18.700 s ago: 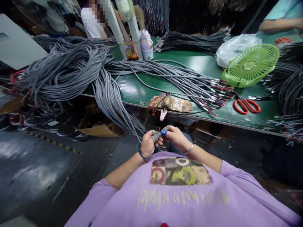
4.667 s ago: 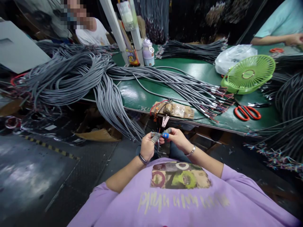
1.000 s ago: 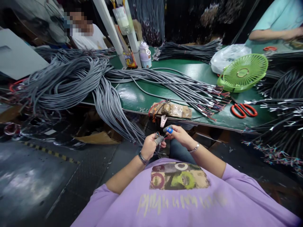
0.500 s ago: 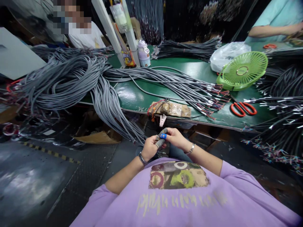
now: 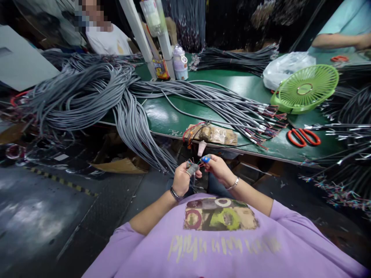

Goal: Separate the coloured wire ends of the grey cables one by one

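Note:
My left hand [image 5: 183, 178] is closed round the end of a grey cable, its thumb wrapped in grey tape. Thin coloured wires [image 5: 190, 162] fan out above that thumb. Just to the right, my right hand [image 5: 216, 166] pinches some of these wires, with blue tape round one finger. A few red wires [image 5: 201, 165] stretch between the two hands. Both hands are in front of my lap, below the table edge. A bundle of grey cables [image 5: 142, 131] hangs off the table to the left of my left hand.
On the green table [image 5: 162, 116] lie more grey cables, a taped cardboard piece [image 5: 217, 134] with a clip, red-handled scissors [image 5: 303, 137] and a green fan [image 5: 307, 88]. A bottle [image 5: 180, 63] stands behind. Dark cables [image 5: 350, 158] crowd the right. Two people sit across the table.
My hands have moved apart, the right one slightly up and to the right. Coloured wires now show between them and above my left thumb. The view has shifted a little.

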The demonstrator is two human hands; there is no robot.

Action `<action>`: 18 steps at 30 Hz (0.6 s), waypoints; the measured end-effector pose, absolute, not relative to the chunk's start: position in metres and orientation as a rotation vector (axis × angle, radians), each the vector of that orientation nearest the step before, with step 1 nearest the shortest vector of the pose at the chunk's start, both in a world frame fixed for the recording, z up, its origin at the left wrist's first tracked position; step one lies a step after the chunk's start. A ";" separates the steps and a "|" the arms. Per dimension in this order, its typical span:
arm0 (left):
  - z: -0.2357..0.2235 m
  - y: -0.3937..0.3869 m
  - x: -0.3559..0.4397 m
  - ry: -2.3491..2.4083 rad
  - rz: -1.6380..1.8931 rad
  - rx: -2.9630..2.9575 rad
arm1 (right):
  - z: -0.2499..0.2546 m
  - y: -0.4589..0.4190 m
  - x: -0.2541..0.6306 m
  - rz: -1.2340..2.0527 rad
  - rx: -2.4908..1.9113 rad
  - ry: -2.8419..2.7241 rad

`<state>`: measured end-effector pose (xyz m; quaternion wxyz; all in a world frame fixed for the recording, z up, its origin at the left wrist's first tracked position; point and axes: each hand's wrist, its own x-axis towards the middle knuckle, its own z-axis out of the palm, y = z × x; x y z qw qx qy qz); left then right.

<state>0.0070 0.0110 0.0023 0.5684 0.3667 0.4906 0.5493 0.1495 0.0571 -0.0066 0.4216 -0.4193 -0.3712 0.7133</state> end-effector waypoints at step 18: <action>0.022 0.031 0.007 1.040 1.194 0.790 | 0.000 0.092 0.136 1.572 -1.039 -1.013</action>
